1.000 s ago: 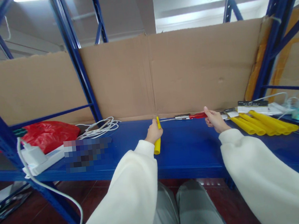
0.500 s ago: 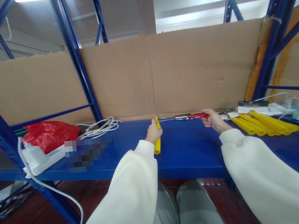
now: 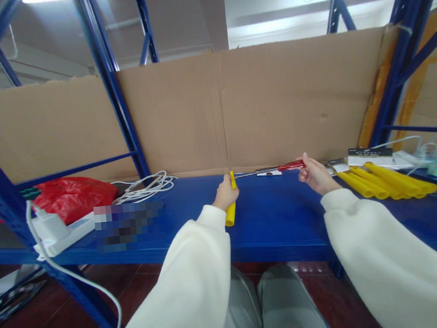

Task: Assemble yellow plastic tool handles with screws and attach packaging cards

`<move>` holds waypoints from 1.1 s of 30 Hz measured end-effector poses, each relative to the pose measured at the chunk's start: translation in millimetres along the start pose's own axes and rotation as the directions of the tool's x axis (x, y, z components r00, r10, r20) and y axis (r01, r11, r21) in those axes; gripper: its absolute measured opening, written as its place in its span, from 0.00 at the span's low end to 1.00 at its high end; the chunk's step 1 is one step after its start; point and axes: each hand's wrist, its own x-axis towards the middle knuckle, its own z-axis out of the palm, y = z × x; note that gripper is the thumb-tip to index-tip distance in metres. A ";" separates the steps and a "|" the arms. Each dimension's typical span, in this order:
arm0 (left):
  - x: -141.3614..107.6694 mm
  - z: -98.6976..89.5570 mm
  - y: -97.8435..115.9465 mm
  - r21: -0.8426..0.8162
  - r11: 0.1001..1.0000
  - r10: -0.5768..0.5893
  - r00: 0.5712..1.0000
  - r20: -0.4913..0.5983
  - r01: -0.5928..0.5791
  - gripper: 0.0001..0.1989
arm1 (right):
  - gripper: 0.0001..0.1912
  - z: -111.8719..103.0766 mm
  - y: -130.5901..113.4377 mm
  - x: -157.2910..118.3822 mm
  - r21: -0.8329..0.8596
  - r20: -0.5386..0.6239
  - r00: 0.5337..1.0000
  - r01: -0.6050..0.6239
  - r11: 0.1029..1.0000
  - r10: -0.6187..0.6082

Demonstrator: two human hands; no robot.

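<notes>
My left hand is closed around a yellow tube at the middle of the blue shelf. To the right, my right hand pinches the end of a red-handled screwdriver. Its thin shaft points left and reaches the upper part of the yellow tube; whether the tip touches it cannot be made out. Behind the screwdriver lies a small black-and-white card. Several more yellow tubes lie side by side right of my right hand.
On the left lie a red plastic bag, a coiled white cable and a white power strip. Cardboard stands along the back. Blue posts rise at both sides. A black package sits behind the tubes.
The screwdriver has moved slightly right, and the fingers of my right hand have shifted on its handle. The top of the tube in my left hand has tilted a little right.
</notes>
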 end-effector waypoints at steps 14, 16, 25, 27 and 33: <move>2.1 0.8 -2.3 -0.016 1.000 -0.001 1.000 -0.016 0.001 0.23 | 0.20 -4.0 -7.1 4.4 0.001 0.124 0.987 -0.102 0.995 0.101; 2.4 0.2 -2.4 -0.012 1.000 -0.003 1.000 -0.017 0.003 0.23 | 0.21 -3.6 -6.7 4.4 -0.006 0.100 0.988 -0.120 0.993 0.120; 1.6 -0.7 -2.1 -0.019 1.000 -0.003 1.000 -0.011 0.002 0.21 | 0.12 -5.8 -0.5 7.1 0.018 0.027 0.998 -0.051 0.999 0.050; 1.5 -0.4 -1.8 -0.021 1.000 -0.005 1.000 -0.012 0.004 0.21 | 0.11 -6.2 0.9 6.8 0.005 0.002 1.000 -0.024 1.000 0.024; 0.8 0.3 -1.3 -0.015 1.000 -0.004 1.000 -0.023 0.003 0.22 | 0.16 -5.6 4.5 4.8 -0.100 -0.030 0.999 0.028 0.995 -0.031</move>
